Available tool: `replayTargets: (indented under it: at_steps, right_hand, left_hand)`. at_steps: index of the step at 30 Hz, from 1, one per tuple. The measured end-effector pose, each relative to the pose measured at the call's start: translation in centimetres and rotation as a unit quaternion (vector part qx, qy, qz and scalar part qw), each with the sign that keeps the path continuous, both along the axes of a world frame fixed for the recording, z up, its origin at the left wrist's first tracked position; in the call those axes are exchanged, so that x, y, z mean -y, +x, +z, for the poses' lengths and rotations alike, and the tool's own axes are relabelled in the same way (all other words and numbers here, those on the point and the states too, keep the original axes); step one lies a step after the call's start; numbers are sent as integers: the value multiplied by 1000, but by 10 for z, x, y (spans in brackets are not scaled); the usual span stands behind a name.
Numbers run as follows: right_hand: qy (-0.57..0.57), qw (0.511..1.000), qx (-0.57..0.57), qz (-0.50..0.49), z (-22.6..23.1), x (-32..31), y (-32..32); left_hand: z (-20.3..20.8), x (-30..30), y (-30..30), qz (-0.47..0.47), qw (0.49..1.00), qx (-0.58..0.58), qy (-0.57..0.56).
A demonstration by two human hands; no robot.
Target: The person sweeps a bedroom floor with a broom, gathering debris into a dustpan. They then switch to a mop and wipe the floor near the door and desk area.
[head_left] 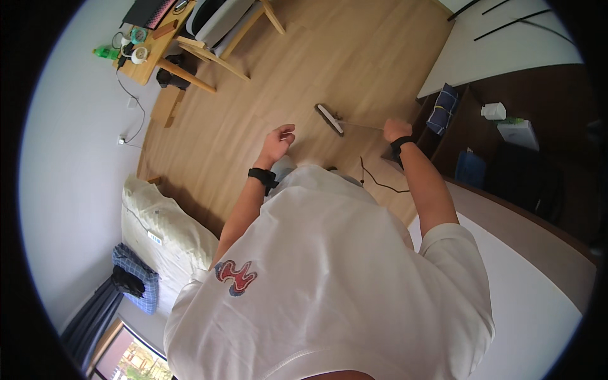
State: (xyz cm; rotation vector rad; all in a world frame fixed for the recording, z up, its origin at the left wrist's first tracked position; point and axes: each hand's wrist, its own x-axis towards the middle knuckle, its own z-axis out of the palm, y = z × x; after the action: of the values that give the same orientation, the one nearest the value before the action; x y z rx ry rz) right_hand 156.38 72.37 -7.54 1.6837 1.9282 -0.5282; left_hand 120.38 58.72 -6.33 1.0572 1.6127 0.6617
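Observation:
My right hand (398, 130) is closed round the thin handle of a broom (329, 119). Its pale head with dark bristles rests on the wooden floor ahead of me, and the handle's upper end is hidden by my fist. My left hand (277, 143) hangs in front of my body with loosely curled, parted fingers and holds nothing. A black band sits on each wrist.
A dark shelf unit (465, 111) with a folded blue cloth (443, 109) stands close on the right. A black cord (380, 184) lies nearby. At the left are a bed (168, 221), a wooden desk (152, 60) and a chair (218, 38).

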Motion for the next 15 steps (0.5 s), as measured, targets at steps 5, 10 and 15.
replayTargets:
  at_steps: [5, 10, 15]
  right_hand:
    - [29, 999, 8, 35, 1, 1, -18]
    - [16, 999, -28, 6, 18, 13, -62]
    - [-55, 998, -2, -8, 33, -2, -128]
  left_hand:
    - [-23, -21, -39, 4, 999, 34, -8]
    - [-34, -49, -92, -12, 1000, 21, -11]
    - [-29, -77, -168, 14, 999, 16, 25]
